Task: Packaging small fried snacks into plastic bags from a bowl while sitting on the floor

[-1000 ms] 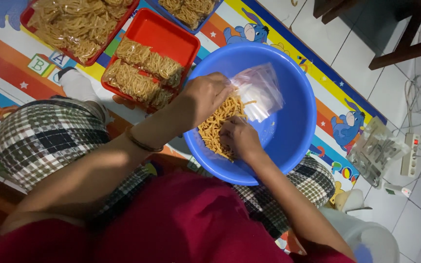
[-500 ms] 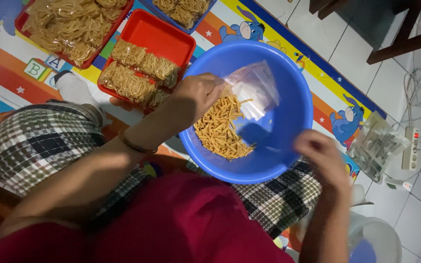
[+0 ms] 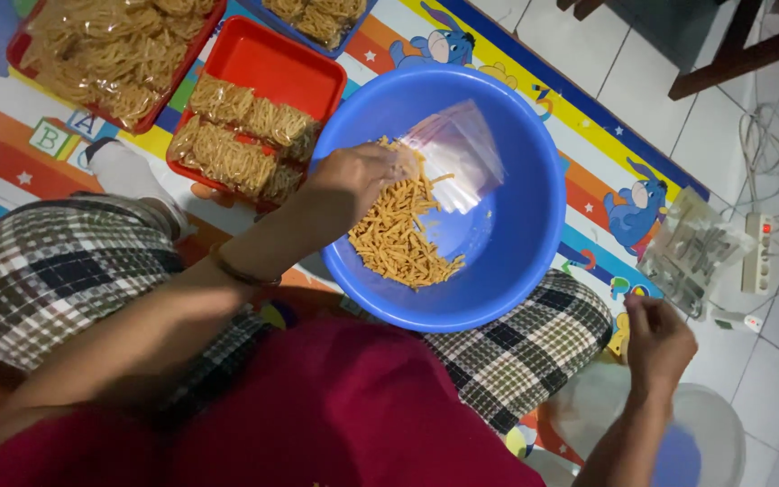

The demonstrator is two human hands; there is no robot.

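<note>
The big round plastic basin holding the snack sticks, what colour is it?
Blue, seen in the head view: round plastic basin.

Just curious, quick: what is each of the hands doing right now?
Left hand: closed on a clear plastic bag in the blue plastic bowl.
Right hand: loosely curled, apparently empty.

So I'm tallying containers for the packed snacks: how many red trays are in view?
2. One red plastic tray at top left, cut off by the frame, full of bagged sticks; one red plastic tray beside the blue bowl, holding packed bags. More may lie out of frame.
</note>
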